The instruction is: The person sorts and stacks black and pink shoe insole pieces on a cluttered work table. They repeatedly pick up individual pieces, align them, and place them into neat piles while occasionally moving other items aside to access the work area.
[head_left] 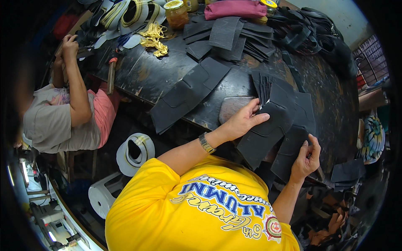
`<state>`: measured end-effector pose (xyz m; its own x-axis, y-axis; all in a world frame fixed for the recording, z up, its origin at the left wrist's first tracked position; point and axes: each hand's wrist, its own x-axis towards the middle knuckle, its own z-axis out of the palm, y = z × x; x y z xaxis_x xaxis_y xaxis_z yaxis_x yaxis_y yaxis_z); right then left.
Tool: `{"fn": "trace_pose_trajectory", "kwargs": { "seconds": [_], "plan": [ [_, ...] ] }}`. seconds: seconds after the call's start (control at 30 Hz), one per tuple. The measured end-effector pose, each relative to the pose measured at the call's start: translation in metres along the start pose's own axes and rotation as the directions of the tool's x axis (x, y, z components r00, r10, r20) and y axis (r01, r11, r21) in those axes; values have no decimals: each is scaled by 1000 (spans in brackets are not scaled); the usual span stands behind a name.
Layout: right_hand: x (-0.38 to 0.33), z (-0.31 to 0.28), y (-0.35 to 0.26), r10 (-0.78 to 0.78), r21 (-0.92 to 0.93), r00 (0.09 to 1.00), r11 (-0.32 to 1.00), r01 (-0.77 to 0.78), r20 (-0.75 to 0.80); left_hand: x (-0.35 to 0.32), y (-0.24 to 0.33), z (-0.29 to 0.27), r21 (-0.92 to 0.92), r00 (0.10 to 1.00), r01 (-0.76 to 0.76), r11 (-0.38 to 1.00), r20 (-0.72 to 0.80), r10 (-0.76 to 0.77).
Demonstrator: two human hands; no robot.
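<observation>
Flatly, the left hand (243, 121) presses open fingers on a black cut piece (268, 131) whose long axis slants toward the desk (167, 71), while the right hand (306, 159) pinches its lower neighbour (289, 152).

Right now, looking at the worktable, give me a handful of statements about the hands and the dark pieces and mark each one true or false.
1. The left hand rests flat on a dark cut piece at the table's near edge. True.
2. The right hand holds a hammer. False: it grips the edge of another dark piece; the hammer lies on the table's left side, untouched.
3. A watch sits on the left wrist. True.
4. The jar at the far side is lying tipped over. False: it stands upright with its lid on.
5. Another person's arm reaches to the table from the left. True.
</observation>
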<state>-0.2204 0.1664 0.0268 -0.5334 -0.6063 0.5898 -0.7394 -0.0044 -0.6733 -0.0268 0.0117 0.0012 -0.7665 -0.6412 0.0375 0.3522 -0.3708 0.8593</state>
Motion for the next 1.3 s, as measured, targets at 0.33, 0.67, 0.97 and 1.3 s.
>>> {"fn": "trace_pose_trajectory", "kwargs": {
  "seconds": [0.33,0.67,0.97,1.3],
  "plan": [
    [2,3,5,-251,-110,964,959,260,88,-1,31,-11,433,979,204,878,-110,-174],
    [-1,-1,3,-164,-42,984,985,167,73,59,91,-42,974,906,-147,175,61,420],
    [5,2,-3,-212,-41,976,976,214,55,175,70,-105,805,864,-260,-533,441,244],
    [9,2,-1,-241,-56,969,968,245,62,215,87,-124,890,915,-228,-395,335,226]
  ]
}}
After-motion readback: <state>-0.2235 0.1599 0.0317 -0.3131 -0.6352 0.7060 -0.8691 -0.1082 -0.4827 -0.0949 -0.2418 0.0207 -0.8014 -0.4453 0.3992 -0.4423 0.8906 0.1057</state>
